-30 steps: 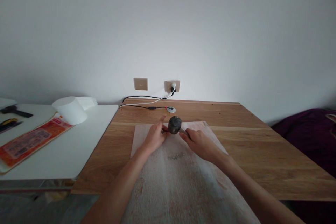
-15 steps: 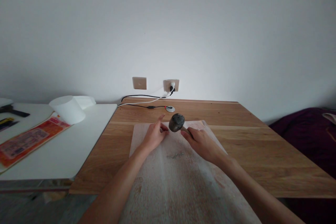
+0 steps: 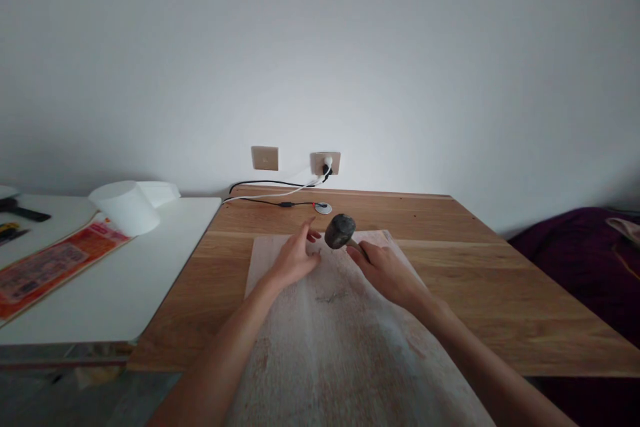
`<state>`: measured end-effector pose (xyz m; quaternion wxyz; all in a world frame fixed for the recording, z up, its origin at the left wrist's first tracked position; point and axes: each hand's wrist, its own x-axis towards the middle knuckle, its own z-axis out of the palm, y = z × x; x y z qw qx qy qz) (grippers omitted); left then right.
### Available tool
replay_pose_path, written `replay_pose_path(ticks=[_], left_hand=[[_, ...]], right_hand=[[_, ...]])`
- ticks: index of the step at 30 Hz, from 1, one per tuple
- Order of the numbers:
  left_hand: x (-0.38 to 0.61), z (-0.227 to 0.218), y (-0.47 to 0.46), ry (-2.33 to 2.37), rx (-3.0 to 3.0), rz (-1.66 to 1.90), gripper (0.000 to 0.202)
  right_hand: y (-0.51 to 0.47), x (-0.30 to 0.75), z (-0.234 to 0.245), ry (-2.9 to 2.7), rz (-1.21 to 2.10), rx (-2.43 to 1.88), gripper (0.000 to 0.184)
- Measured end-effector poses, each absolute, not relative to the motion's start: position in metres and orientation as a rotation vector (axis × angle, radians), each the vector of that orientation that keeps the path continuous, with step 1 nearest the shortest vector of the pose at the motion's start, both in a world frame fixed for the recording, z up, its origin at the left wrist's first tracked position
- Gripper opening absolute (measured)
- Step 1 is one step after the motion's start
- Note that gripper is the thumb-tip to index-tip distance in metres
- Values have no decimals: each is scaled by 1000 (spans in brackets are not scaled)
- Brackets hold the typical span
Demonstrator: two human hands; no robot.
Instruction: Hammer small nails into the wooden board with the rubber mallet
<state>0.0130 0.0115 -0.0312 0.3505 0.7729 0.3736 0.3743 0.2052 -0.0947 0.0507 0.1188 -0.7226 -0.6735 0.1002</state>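
Observation:
My right hand [image 3: 383,268] is closed around the handle of a mallet [image 3: 340,231] with a dark, rounded head, raised a little above a pale, worn wooden board [image 3: 320,340]. To its left, my left hand [image 3: 299,253] is open, thumb and fingers apart. A tiny thin upright thing, perhaps a nail [image 3: 320,251], shows by the left thumb; it is too small to be sure. Nearer to me on the board lies a small cluster of thin grey pieces [image 3: 331,296], which look like nails.
The board lies on a wooden table [image 3: 480,280] against the wall. Cables [image 3: 287,204] run along its back to a wall socket [image 3: 325,163]. At left, a white table [image 3: 115,300] bears a white roll [image 3: 125,207], an orange-red packet [image 3: 55,263] and dark tools [image 3: 23,210]. Purple cloth [image 3: 575,260] lies at right.
The left thumb and fingers have parted from their pinch, and the fingers have spread. The mallet's head has shifted slightly right and up, still in my right hand.

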Motion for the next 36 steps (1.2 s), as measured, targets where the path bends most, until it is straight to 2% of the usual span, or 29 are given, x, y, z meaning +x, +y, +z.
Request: replay_pose_path(ticks=[6,11,18,24,30,36], left_hand=[[11,-32,24,1103,1656,1244,54],[11,-30,28,1231,1516,1355,32],[8,-28,24,1205,1548,1395,29],[7,-28,22,1185,1587,1376,28],[6,-27,21,1211,1606,1368,30],[8,-28,23,1211,1581,1356,26]], right_hand=[[-101,197,78,-1938,296,-1972,43],[-113,192,114,-1860,250,-1887,50],[-99,184,63,-2067,246,-2018,34],[-95,186,42,-2058,262,-2059,41],[-93,191,44,-2020,282,-2034,40],[-96,201,87,-1858,224,-1915,40]])
